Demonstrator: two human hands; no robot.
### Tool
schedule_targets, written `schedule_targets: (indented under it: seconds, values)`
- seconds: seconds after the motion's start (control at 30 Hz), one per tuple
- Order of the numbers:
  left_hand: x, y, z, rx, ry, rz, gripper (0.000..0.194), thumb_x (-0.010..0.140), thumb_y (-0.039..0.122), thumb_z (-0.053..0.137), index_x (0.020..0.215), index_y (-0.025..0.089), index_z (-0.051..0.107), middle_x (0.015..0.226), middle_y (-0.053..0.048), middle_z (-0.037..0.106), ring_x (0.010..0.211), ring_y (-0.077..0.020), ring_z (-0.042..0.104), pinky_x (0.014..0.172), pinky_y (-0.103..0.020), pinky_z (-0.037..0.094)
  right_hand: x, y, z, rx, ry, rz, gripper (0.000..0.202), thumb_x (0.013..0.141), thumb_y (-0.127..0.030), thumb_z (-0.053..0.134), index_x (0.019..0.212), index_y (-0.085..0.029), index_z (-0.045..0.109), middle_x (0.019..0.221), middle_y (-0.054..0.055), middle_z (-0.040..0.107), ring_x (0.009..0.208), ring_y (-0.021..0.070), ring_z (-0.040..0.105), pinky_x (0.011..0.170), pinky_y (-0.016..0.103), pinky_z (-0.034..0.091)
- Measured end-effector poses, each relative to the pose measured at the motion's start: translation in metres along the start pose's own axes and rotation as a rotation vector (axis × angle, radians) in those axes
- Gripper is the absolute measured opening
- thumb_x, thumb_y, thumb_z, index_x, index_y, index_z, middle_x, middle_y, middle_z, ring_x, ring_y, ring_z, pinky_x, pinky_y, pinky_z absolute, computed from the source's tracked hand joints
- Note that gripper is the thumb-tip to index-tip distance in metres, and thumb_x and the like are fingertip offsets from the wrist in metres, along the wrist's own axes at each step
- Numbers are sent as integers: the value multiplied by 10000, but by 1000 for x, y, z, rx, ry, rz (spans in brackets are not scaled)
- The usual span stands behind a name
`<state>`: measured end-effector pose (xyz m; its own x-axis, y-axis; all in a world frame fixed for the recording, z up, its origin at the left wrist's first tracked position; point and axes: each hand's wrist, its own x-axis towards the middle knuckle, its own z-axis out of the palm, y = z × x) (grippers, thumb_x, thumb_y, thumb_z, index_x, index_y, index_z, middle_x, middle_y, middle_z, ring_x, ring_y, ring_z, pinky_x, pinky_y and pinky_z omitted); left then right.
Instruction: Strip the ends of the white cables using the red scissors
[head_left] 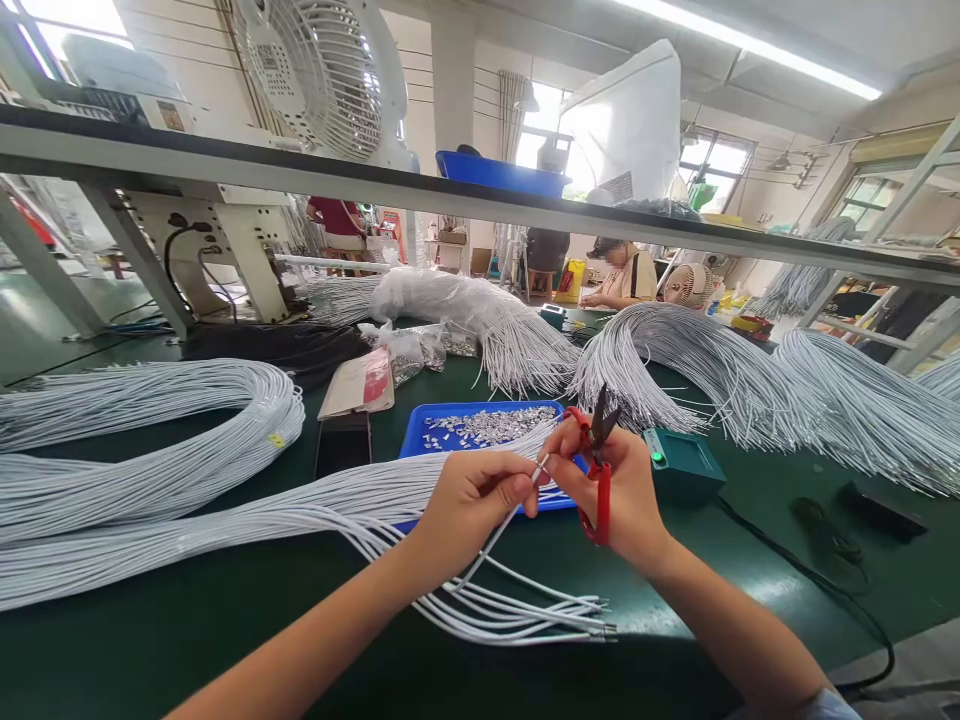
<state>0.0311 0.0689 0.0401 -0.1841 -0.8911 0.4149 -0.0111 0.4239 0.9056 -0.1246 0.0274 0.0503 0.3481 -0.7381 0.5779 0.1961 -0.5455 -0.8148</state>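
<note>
Left fingers (pixel 510 482): pinching white cable (pixel 489 545) near its tip
Right fingers (pixel 553 462): closing on cable tip, scissors (pixel 598 465) hanging in same hand
Cable tip: sitting between both hands, blue tray (pixel 420 425) lying toward 11 o'clock

Small metal pieces (pixel 495 428) lie in the tray (pixel 421 415) at the table's (pixel 225 650) centre. A looped cable bundle (pixel 232 470) lies left; a box (pixel 682 462) sits right of the tray; more cable bundles (pixel 705 365) lie at the far right.
</note>
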Motion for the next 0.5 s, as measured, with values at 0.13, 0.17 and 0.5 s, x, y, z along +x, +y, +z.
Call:
schedule_targets:
  seconds: [0.13,0.17,0.5]
  values:
    - [2,-1,-1,-45,-7,17,267,839,350,641,667,145,642,609,-13,540,575,-101,457,511,-196,368,0,1,0,-10,8,0,117,753,-150,634,722,-205,535,751,0,644,641,135,570,606,278,487]
    - [2,-1,-2,-42,32,29,222,817,321,669,681,147,638,629,-8,537,589,-98,456,522,-191,379,0,1,0,-26,23,-8,116,770,-160,631,728,-207,535,767,4,656,671,141,583,626,281,489]
    - [2,-1,-4,91,154,-14,193,731,268,736,648,142,615,648,-7,545,621,-113,492,537,-209,404,-13,-7,-3,-167,16,-65,52,848,-202,614,818,-229,581,828,14,656,752,165,588,648,300,465]
